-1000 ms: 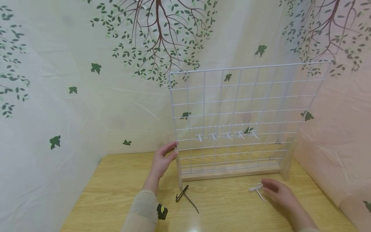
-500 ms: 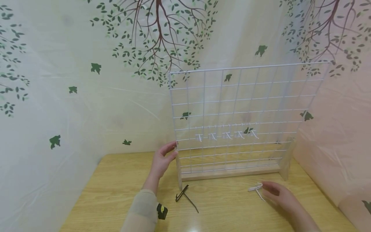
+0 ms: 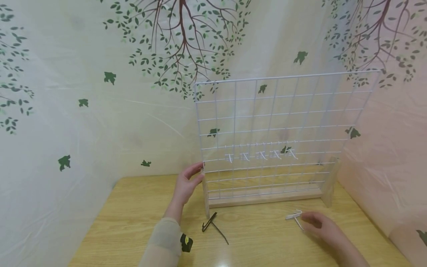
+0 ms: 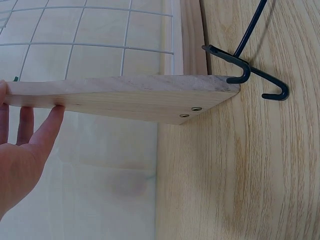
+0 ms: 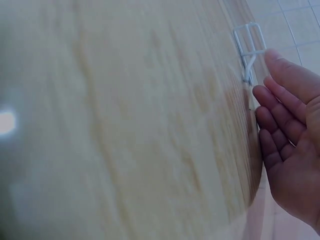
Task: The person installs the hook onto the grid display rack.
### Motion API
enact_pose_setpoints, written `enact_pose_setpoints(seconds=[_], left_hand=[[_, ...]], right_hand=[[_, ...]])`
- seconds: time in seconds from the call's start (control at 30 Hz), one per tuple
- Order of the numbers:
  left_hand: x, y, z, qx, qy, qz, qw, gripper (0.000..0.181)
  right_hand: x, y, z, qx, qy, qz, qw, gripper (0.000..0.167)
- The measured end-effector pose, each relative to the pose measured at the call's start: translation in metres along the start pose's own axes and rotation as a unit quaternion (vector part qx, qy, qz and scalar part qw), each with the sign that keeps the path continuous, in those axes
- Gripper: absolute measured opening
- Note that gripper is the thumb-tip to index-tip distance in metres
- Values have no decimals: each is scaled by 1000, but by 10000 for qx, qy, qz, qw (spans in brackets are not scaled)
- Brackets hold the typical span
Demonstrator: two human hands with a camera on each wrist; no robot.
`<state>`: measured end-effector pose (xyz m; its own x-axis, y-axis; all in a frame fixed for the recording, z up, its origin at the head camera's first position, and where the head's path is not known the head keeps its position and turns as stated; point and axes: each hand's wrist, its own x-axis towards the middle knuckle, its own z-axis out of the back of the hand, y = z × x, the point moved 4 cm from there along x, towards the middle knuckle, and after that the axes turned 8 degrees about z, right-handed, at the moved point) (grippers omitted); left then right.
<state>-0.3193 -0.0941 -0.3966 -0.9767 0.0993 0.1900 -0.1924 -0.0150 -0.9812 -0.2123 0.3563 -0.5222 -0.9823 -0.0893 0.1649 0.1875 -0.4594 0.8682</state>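
Note:
A white wire grid panel stands upright in a wooden stand. My left hand touches the stand's left upright; in the left wrist view its extended fingertips rest against the outer face, and one reaches the edge. Just in front of the stand, at the right, lies a white wire hook. My right hand is beside it, thumb and fingers apart, with the thumb tip close to the hook; whether they touch I cannot tell. Several white hooks hang in a row on the grid.
A black hook lies on the wooden table by the stand's left foot. Beside the left sleeve is a small black item with a yellow mark. Behind hangs a leaf-printed curtain.
My right hand has drawn back slightly, down and to the right, from the white hook. The hook has hardly shifted. The left hand and the stand have not visibly moved.

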Motion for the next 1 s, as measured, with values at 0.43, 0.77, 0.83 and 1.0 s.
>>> enact_pose_setpoints(seconds=[0.43,0.77,0.83,1.0], left_hand=[[1,1,1,-7,9,62,10000,40],[1,0,1,-66,-63,42,9999,40],[2,1,1,-68,-73,45,9999,40],[2,0,1,-62,-73,20,10000,40]], right_hand=[[3,4,-7,-455,-159,676,9966,35],[6,4,-8,-1272,-445,1738,9755,31],[6,4,-8,-1466,-432,1859,9706,31],[7,5,-7,-1878,-450,1894,9627,29]])
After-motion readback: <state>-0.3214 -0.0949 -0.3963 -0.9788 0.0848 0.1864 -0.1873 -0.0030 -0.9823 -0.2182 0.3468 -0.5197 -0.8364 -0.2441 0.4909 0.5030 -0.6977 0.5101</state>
